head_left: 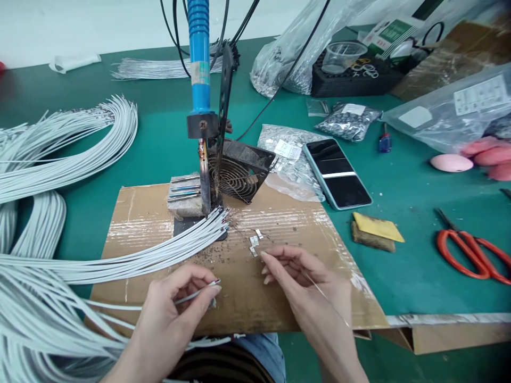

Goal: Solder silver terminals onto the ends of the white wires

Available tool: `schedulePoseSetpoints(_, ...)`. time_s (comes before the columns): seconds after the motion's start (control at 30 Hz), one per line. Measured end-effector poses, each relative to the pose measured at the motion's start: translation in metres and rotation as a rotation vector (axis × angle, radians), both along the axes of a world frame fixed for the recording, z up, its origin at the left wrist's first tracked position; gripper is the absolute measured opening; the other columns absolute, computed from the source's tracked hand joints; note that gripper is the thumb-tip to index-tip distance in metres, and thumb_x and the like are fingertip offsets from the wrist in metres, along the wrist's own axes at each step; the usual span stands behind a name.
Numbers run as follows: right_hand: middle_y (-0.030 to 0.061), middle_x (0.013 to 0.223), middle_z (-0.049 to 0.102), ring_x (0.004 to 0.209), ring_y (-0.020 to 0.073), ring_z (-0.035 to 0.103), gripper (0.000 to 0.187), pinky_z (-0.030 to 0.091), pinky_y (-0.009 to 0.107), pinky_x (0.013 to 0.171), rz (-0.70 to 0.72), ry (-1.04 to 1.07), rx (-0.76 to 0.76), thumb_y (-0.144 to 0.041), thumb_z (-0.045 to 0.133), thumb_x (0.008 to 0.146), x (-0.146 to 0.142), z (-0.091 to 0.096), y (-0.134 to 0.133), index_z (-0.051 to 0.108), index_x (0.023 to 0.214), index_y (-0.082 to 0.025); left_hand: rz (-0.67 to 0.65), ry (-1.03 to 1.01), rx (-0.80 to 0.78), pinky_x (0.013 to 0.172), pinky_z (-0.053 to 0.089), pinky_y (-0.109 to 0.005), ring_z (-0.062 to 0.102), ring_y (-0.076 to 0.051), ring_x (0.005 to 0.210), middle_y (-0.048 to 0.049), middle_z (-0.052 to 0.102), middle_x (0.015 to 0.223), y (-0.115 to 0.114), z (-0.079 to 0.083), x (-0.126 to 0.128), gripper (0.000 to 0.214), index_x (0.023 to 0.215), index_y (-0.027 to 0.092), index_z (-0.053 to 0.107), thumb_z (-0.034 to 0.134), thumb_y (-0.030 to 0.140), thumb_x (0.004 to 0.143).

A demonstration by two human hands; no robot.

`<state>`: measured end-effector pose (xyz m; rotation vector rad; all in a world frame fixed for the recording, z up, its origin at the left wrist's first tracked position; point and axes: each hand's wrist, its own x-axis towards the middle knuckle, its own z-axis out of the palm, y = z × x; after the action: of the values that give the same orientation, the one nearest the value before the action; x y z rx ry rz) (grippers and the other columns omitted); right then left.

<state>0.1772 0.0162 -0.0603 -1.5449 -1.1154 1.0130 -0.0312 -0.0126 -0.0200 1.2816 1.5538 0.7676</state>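
Pinching one white wire [196, 293] in left hand [175, 311] near front edge of cardboard sheet [131, 223]; long axis left-right, bared tip pointing right. Right hand [299, 279] loosely closed on thin metal strand [324, 296], nearer the metal tabs [254, 242] just beyond fingertips.

Person, head-camera view: left hand [171, 311] and right hand [297, 276], both bare, each on a forearm uncovered as far as the frame shows; fingers [279, 255] slender, nails grown a little past the tips, oval-ended and plain-surfaced, seen clearest on the right hand. Clothing, lower centre between the forearms: a patch of blue denim [265, 351] in a mid-to-light faded wash, the garment's cut not determinable. Adjoining it on the left, a dark fabric [215, 367] with thin brownish horizontal stripes, cropped by the bottom edge of the frame.
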Motion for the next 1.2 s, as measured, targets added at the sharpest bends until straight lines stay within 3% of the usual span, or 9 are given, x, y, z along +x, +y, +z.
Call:
schedulePoseSetpoints(0.13,-0.0007,0.06,0.071,0.051,0.0135,0.068,0.017,0.061,0.022,0.053,0.042,0.222,-0.076,-0.035,0.082,0.083,-0.025,0.013,-0.011,0.075,0.079,-0.02,0.081,-0.082,-0.015,0.064,0.056,-0.017,0.069,-0.012,0.067,0.0004,0.074,0.077,0.0,0.001,-0.003,0.006,0.086,0.021,0.072,0.073,0.027,0.088)
schedulePoseSetpoints(0.23,-0.003,0.058,0.066,0.048,0.0096,0.061,0.009,0.054,0.018,0.048,0.149,0.397,-0.1,-0.029,0.079,0.086,-0.041,0.015,-0.013,0.079,0.081,-0.021,0.084,-0.123,-0.031,0.054,0.051,-0.016,0.062,-0.011,0.058,0.0025,0.068,0.066,0.0,0.001,-0.005,0.011,0.082,0.021,0.07,0.073,0.029,0.089)
schedulePoseSetpoints(0.37,-0.0008,0.069,0.066,0.047,0.0066,0.053,0.013,0.042,0.017,0.044,0.356,0.37,0.047,-0.021,0.073,0.09,-0.048,0.014,-0.01,0.086,0.088,-0.024,0.125,-0.144,-0.047,0.044,0.039,-0.019,0.045,-0.01,0.047,0.0064,0.052,0.052,0.0,0.006,-0.004,0.016,0.076,0.02,0.073,0.075,0.032,0.087)
schedulePoseSetpoints(0.57,0.0012,0.073,0.069,0.049,0.0079,0.052,0.015,0.04,0.019,0.043,0.404,0.41,0.044,-0.022,0.074,0.091,-0.047,0.016,-0.009,0.088,0.095,-0.027,0.229,-0.153,-0.104,0.044,0.031,-0.021,0.034,-0.01,0.048,0.0077,0.043,0.051,-0.004,0.012,0.003,0.019,0.069,0.022,0.074,0.076,0.036,0.082)
schedulePoseSetpoints(0.87,0.0001,0.07,0.066,0.047,0.0067,0.053,0.012,0.042,0.017,0.042,0.413,0.51,0.021,-0.024,0.078,0.089,-0.047,0.014,-0.01,0.088,0.092,-0.028,0.186,-0.164,-0.097,0.052,0.04,-0.021,0.047,-0.011,0.053,0.0035,0.06,0.055,-0.002,0.015,0.002,0.024,0.067,0.02,0.073,0.074,0.036,0.083)
schedulePoseSetpoints(0.97,-0.0009,0.069,0.063,0.042,0.0047,0.051,0.009,0.042,0.014,0.038,0.405,0.572,-0.044,-0.027,0.08,0.087,-0.048,0.013,-0.011,0.088,0.089,-0.026,0.114,-0.098,-0.075,0.052,0.042,-0.022,0.052,-0.012,0.053,0.0028,0.062,0.057,-0.003,0.011,0.0,0.022,0.069,0.02,0.07,0.073,0.034,0.085)
schedulePoseSetpoints(1.07,-0.0018,0.066,0.061,0.036,0.0039,0.05,0.013,0.042,0.014,0.033,0.387,0.652,-0.128,-0.034,0.083,0.082,-0.049,0.012,-0.011,0.088,0.082,-0.023,0.13,-0.037,-0.051,0.053,0.045,-0.023,0.058,-0.015,0.056,0.0017,0.067,0.063,-0.006,0.008,-0.002,0.017,0.074,0.022,0.069,0.073,0.034,0.085)
schedulePoseSetpoints(1.2,-0.0021,0.058,0.061,0.035,0.0057,0.054,0.007,0.047,0.014,0.035,0.362,0.559,-0.132,-0.023,0.082,0.076,-0.046,0.021,-0.008,0.086,0.07,-0.021,0.015,0.086,0.084,0.049,0.042,-0.023,0.056,-0.014,0.053,0.0003,0.069,0.064,-0.009,0.009,-0.004,0.021,0.075,0.022,0.073,0.068,0.034,0.091)
